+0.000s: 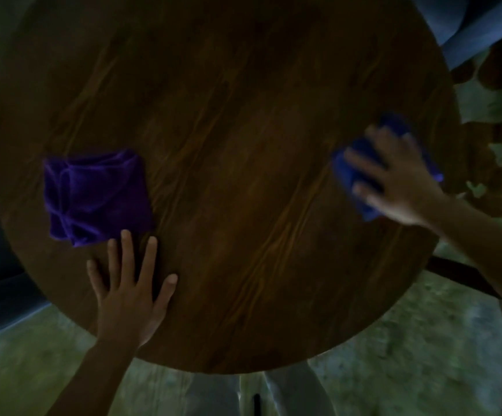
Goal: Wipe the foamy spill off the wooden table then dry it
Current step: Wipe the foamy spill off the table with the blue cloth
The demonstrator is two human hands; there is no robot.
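Observation:
A round dark wooden table fills the dim view. A folded purple cloth lies on its left side. My left hand rests flat on the table just below that cloth, fingers spread, holding nothing. Near the table's right edge my right hand presses down on a blue cloth, fingers spread over it; the hand is blurred. I can make out no foam on the wood in this light.
Greenish floor shows below the table. Pale fabric hangs at the top right. A dark bar runs under the right edge. Pale legs stand below the near edge.

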